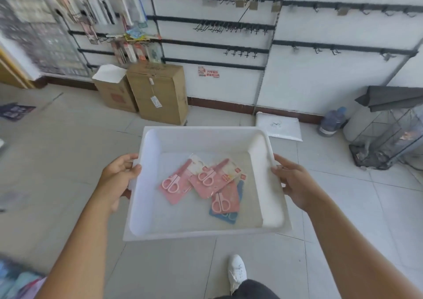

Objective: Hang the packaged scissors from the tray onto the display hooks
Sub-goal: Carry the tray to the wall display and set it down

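Observation:
I carry a white plastic tray (206,138) in front of me. My left hand (119,179) grips its left rim and my right hand (295,182) grips its right rim. Inside lie several packaged scissors: a pink pack at the left (175,184), a pink pack in the middle (214,177), a third pink pack (223,201) lying over a blue pack (223,216). On the white wall ahead, black rails carry empty display hooks (231,27), with more hooks (240,52) on a lower rail.
Two cardboard boxes (158,92) stand on the floor against the wall. A white bag (279,127), a water jug (332,121) and a wire and glass rack (386,143) sit at the right. Hung goods (103,10) fill the left wall. My white shoe (237,271) is below.

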The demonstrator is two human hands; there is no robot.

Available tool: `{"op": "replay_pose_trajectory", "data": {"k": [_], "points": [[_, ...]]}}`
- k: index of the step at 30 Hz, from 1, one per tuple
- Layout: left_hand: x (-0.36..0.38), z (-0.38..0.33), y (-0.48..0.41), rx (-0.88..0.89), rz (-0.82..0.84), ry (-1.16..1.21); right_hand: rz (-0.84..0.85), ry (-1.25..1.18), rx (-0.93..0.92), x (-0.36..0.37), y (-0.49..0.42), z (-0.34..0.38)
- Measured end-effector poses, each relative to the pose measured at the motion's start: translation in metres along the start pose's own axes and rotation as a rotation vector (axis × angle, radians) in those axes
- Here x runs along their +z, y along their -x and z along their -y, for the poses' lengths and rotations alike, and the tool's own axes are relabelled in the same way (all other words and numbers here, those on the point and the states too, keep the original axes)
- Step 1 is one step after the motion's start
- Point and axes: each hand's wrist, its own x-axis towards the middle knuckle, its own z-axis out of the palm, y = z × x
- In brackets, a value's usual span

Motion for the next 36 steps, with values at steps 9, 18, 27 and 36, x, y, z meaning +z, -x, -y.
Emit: {"op": "replay_pose_trajectory", "data": {"k": [9, 18, 27, 36], "points": [[-0.013, -0.031, -0.082, -0.069, -0.189, 0.065, 0.132, 0.050, 0.036, 0.058, -0.141, 0.073], [-0.078, -0.044, -0.222, -0.048, -0.290, 0.105, 0.195, 0.084, 0.041, 0.179, -0.273, 0.125], [-0.154, -0.079, -0.382, -0.045, -0.272, 0.054, 0.165, 0.120, 0.017, 0.302, -0.388, 0.179], [-0.175, -0.108, -0.549, -0.092, -0.267, 0.091, 0.216, 0.092, 0.033, 0.367, -0.531, 0.230]]}}
